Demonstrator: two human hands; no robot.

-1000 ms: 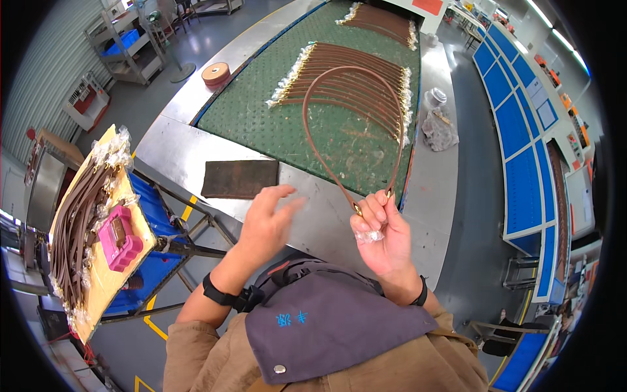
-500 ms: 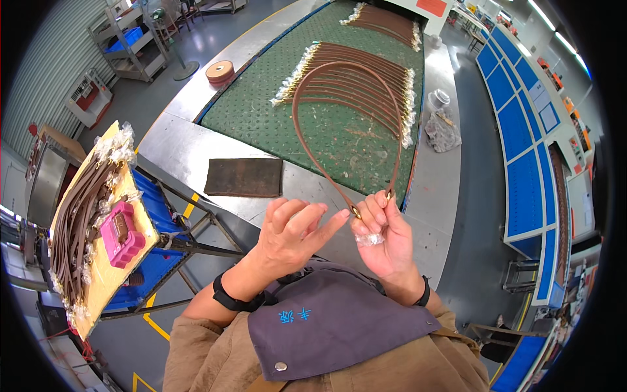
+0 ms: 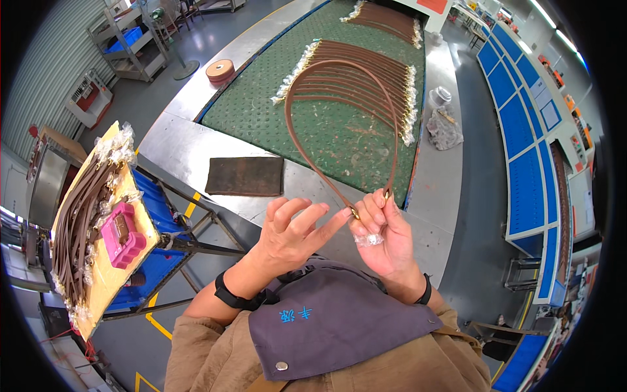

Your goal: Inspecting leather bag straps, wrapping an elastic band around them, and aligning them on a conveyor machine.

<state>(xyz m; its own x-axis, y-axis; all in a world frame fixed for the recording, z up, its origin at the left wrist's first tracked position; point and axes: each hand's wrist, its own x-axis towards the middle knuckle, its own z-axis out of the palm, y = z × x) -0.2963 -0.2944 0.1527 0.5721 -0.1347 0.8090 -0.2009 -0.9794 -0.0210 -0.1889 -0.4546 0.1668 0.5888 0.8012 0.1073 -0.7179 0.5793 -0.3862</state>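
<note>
The right hand point(image 3: 390, 247) partly hides the ends of the brown strap point(image 3: 288, 117).

One looped strap point(image 3: 289, 117) and one dark slab point(image 3: 245, 176) show.

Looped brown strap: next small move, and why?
Likely close the left hand on the left brass-coloured fitting: its index fingertip is right beside it, that hand holds nothing, and the right hand alone holds the strap.

Brown sleeves point(image 3: 192, 349), purple-grey apron point(image 3: 346, 336)
</note>
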